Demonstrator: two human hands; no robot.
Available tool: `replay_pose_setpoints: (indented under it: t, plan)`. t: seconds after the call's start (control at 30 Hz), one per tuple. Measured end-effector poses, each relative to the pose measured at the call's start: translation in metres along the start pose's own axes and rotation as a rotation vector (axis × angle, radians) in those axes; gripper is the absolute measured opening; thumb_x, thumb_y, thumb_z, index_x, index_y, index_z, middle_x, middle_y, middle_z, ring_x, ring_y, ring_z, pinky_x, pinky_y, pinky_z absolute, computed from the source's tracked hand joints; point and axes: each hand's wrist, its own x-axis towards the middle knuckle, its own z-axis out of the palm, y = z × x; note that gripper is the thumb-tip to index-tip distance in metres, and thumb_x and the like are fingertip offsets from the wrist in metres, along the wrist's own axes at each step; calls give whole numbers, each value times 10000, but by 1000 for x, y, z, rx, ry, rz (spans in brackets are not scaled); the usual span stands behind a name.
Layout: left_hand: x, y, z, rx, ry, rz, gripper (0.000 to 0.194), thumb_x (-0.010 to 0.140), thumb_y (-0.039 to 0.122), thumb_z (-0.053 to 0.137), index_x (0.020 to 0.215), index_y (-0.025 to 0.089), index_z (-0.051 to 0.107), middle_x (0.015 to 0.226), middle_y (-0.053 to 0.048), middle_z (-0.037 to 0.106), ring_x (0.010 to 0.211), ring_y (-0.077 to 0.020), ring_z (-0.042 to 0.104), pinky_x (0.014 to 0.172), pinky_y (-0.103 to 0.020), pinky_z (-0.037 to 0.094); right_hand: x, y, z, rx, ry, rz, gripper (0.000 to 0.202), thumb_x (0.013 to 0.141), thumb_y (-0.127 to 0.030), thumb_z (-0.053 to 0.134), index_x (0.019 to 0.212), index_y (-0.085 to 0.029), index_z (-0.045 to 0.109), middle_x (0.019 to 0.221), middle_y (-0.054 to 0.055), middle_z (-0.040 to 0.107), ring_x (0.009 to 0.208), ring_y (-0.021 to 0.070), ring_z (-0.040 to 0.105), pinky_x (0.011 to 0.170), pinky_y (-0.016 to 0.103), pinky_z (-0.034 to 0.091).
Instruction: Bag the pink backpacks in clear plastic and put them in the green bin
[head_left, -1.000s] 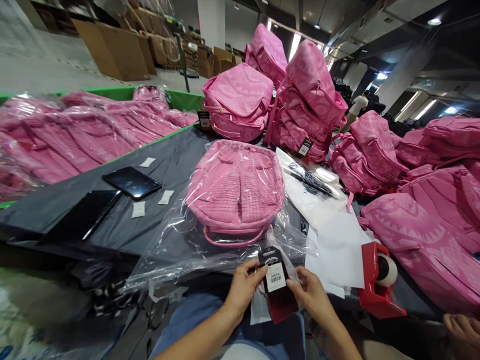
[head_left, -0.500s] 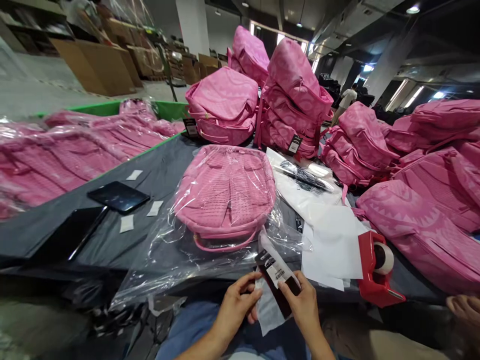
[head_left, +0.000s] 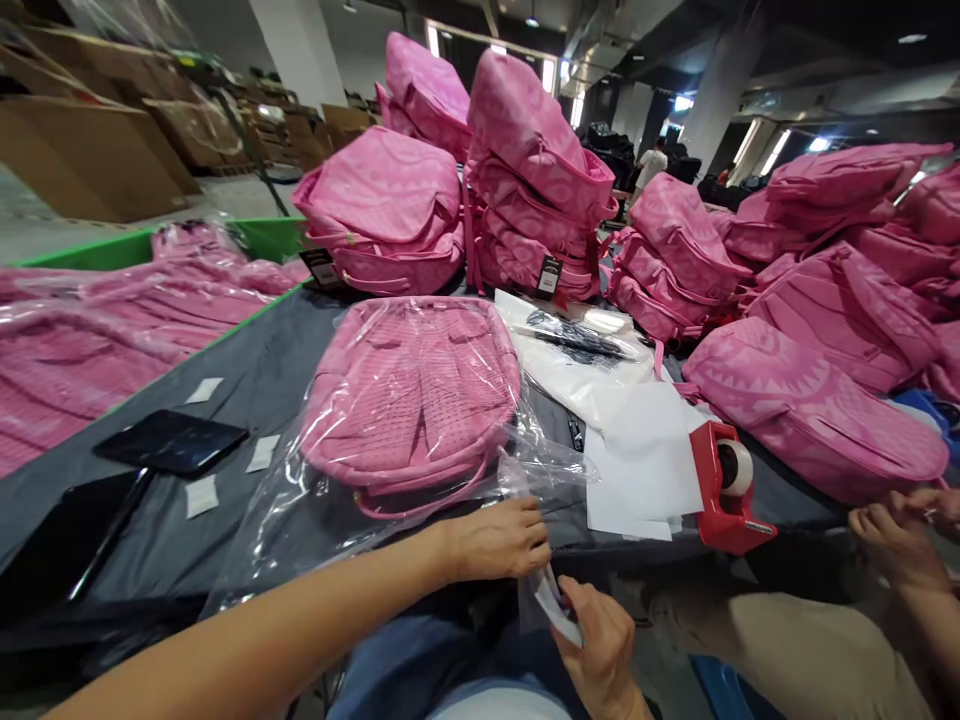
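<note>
My left hand (head_left: 501, 540) reaches across with curled fingers, closed on the upper part of a small clear plastic sleeve (head_left: 553, 603) in front of the table edge. Just below it, my right hand (head_left: 600, 640) pinches the sleeve's lower part, where a whitish strip shows. The dark hang tag seen earlier is mostly hidden by my fingers. Behind my left hand a pink backpack (head_left: 416, 390) lies on the table in a clear plastic bag (head_left: 277, 530), its strap side up and its handle toward me.
A red tape dispenser (head_left: 724, 490) stands right of white paper sheets (head_left: 649, 460). Two dark flat devices, a tablet (head_left: 171, 440) among them, and small white packets (head_left: 201, 495) lie left. Stacked pink backpacks (head_left: 529, 180) rise behind. Another person's hands (head_left: 900, 535) are at the far right.
My left hand has moved up over the top of the sleeve, and my right hand has turned below it. The tag's barcode label no longer shows. The view has shifted right.
</note>
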Motion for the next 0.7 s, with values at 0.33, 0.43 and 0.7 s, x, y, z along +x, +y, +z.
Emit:
replay_pose_setpoints:
  t: [0.33, 0.43, 0.7]
  plan:
    - [-36, 14, 4, 46, 170, -6, 214, 1001, 129, 487, 1108, 136, 673, 1144, -115, 766, 1088, -219, 716, 1020, -359, 570, -39, -2, 10, 92, -263, 23, 239, 823, -30, 386, 865, -218, 527, 625, -16, 613, 491, 151, 599, 492, 274, 368]
    - [-35, 13, -7, -2, 210, -20, 232, 1004, 167, 516, 1179, 127, 662, 1170, -120, 762, 1128, -211, 707, 1084, -345, 543, -21, 22, -21, 144, -252, -276, 225, 942, -99, 413, 814, -231, 542, 557, -37, 559, 427, 131, 515, 445, 280, 338]
    - [-42, 13, -29, -187, 249, -191, 424, 1023, 107, 463, 1443, 155, 491, 1221, -128, 744, 1162, -190, 699, 1055, -290, 549, 138, 45, -13, -43, 90, -279, 310, 978, -135, 510, 1215, -236, 682, 1071, 99, 729, 992, 248, 688, 832, 374, 560]
